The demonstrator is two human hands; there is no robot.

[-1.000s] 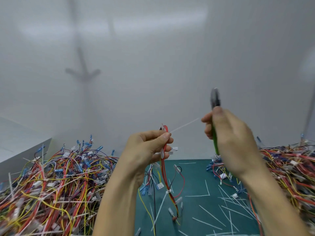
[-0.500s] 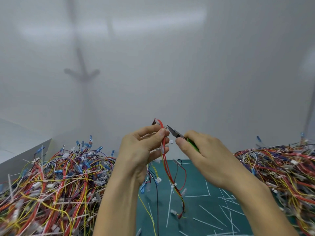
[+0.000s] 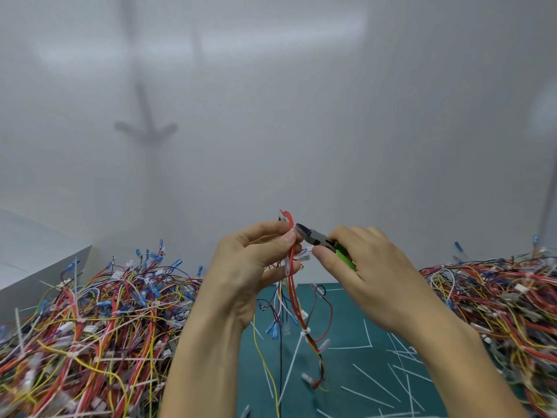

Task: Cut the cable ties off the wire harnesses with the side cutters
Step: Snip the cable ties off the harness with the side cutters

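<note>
My left hand (image 3: pixel 256 267) pinches a wire harness (image 3: pixel 297 300) of red, yellow and white wires near its top, held up in the middle of the view. The harness hangs down over the green mat, with a white cable tie (image 3: pixel 304 331) still around it lower down. My right hand (image 3: pixel 370 279) grips the green-handled side cutters (image 3: pixel 319 241). Their dark jaws touch the red wires right at my left thumb tip. Whether a tie sits between the jaws is hidden.
A large heap of tangled harnesses (image 3: pixel 90 327) fills the left side, and another heap (image 3: pixel 497 306) lies on the right. Several cut white tie pieces (image 3: pixel 373 384) are scattered on the green cutting mat (image 3: pixel 346 372). A white wall stands close behind. A grey box (image 3: pixel 36 267) sits at far left.
My right hand came down from its raised position and swung the cutters left, bringing the jaws against the harness at my left thumb. The long white tie tail seen a second ago is gone.
</note>
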